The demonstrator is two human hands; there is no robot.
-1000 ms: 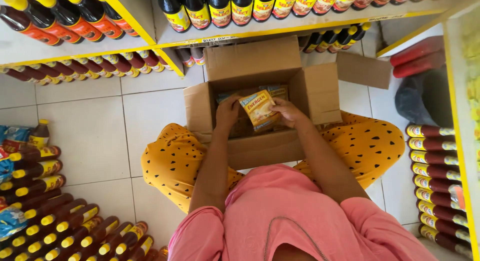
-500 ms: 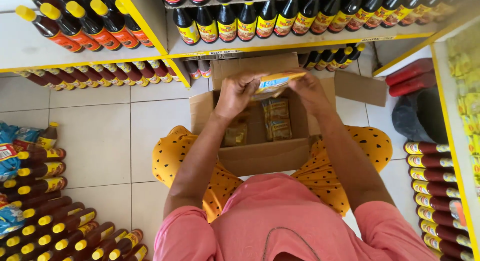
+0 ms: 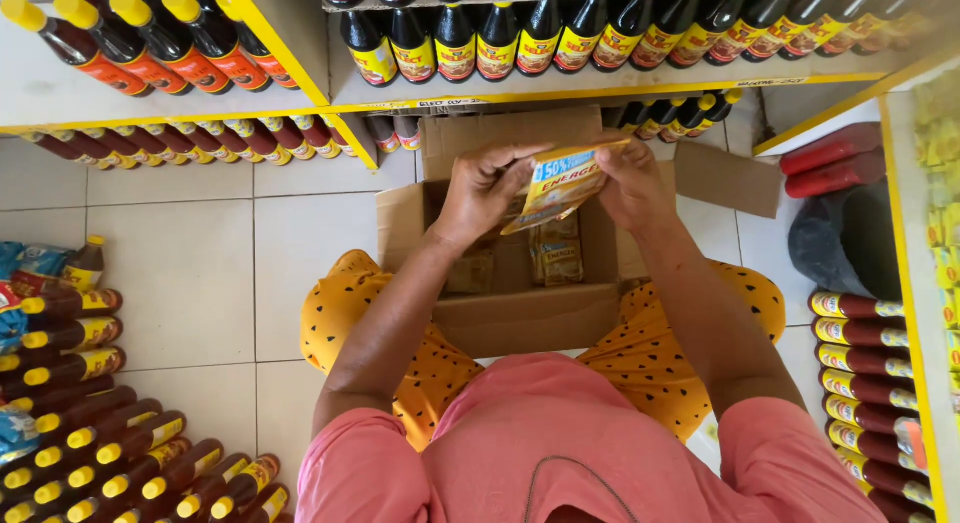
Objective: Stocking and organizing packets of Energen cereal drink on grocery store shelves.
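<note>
Above an open cardboard box [image 3: 520,313], the left hand [image 3: 485,193] and right hand [image 3: 630,183] pinch a yellow sachet [image 3: 555,188] by its edges — more sachets [image 3: 555,248] lie inside the box. Beyond the box stand shelved dark bottles [image 3: 500,43]; a firm, level two-handed hold seems best — no crushing.

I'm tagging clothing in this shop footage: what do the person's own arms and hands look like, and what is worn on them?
Both arms are bare from shoulder to fingertips. The left hand and right hand carry no gloves, and no rings, watch or bracelets show. The only sleeves are short pink ones at the shoulders, part of a pink top.
</note>
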